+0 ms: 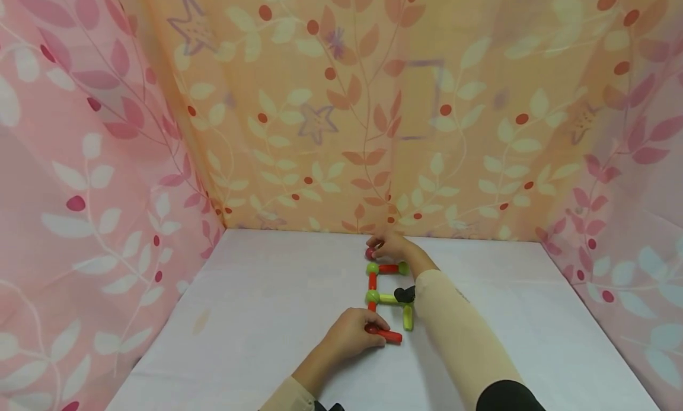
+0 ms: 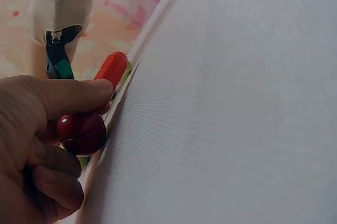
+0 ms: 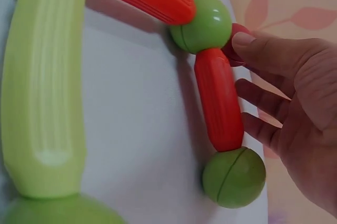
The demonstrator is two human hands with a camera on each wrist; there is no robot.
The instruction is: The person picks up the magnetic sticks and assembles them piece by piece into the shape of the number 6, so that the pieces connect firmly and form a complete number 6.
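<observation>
A magnetic stick-and-ball figure of red rods (image 3: 220, 97), light green rods (image 1: 408, 318) and green balls (image 1: 372, 296) lies on the white table. At its near end my left hand (image 1: 351, 331) pinches a dark red ball (image 2: 81, 133) between thumb and fingers; a red rod (image 1: 392, 337) sticks out from that ball to the right. My right hand (image 1: 392, 247) reaches to the far end and pinches another dark red ball (image 1: 370, 254) beside the far green ball (image 3: 206, 22). Whether those two balls touch is unclear. The right sleeve hides part of the figure's right side.
White cloth covers the table (image 1: 256, 298). A floral orange curtain (image 1: 299, 132) stands right behind the right hand, with pink floral curtains (image 1: 85, 221) at both sides. A black wrist strap (image 1: 507, 396) sits on the right sleeve.
</observation>
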